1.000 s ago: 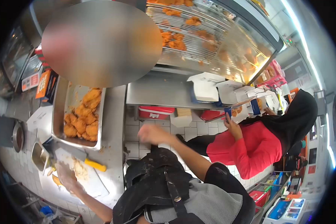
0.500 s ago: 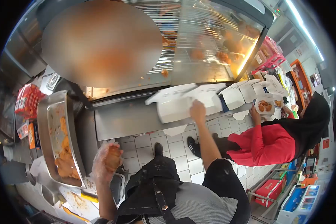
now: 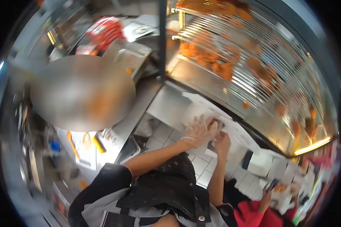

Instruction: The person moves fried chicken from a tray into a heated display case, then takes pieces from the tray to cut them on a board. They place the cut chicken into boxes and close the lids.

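Note:
My left hand (image 3: 198,133), in a clear plastic glove, reaches over an open white takeaway box (image 3: 195,109). Its fingers are around a brown piece of fried chicken (image 3: 215,123), which they partly cover. Close beside it, my bare right hand (image 3: 222,143) has its fingers curled at the near side of the box, seemingly pinching its edge. Motion blur softens both hands, and the box's inside is mostly hidden behind them.
A heated glass cabinet (image 3: 231,90) with racks of fried pieces stands behind the boxes. More open white boxes (image 3: 260,162) line the counter rightward, near a co-worker in a red top (image 3: 250,213). Yellow-handled tools (image 3: 98,145) lie at left. A blurred oval hides part of the left side.
The view has turned left. My gloved left hand has moved from beside the metal tray to the box with the chicken piece. My right hand stays at the boxes, now next to the left.

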A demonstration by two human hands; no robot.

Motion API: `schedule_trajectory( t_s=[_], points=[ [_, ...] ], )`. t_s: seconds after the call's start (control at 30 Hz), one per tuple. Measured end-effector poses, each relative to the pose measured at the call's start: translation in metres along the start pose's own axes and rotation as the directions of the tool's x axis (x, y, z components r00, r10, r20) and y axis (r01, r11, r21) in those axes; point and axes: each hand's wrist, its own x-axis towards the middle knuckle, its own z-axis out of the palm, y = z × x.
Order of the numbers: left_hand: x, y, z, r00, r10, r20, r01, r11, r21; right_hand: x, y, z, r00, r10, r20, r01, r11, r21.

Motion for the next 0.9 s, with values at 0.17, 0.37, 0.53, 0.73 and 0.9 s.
schedule_trajectory(
  t_s=[0.17, 0.37, 0.53, 0.73, 0.9],
  points=[
    [-0.096, -0.095, -0.023, 0.934, -0.356, 0.028, 0.324, 0.812, -0.485, -0.001, -0.035, 0.026, 0.982, 0.080, 0.169, -0.080, 0.997, -0.002],
    [-0.111, -0.157, 0.055, 0.943, -0.313, -0.110, 0.203, 0.805, -0.557, -0.007, -0.059, 0.109, 0.934, -0.336, -0.119, 0.330, 0.942, -0.067],
    [-0.109, -0.195, 0.091, 0.931, -0.318, -0.180, 0.161, 0.799, -0.579, -0.060, -0.052, -0.020, 0.879, -0.174, -0.444, 0.067, 0.967, -0.248],
    [-0.086, -0.183, 0.068, 0.920, -0.391, 0.034, 0.282, 0.599, -0.750, -0.051, 0.164, -0.196, 0.501, -0.114, -0.858, -0.544, 0.729, -0.415],
    [-0.070, -0.170, 0.049, 0.935, -0.349, -0.058, 0.263, 0.796, -0.545, -0.023, 0.180, -0.268, 0.527, 0.052, -0.848, -0.672, 0.637, -0.378]
  ],
)
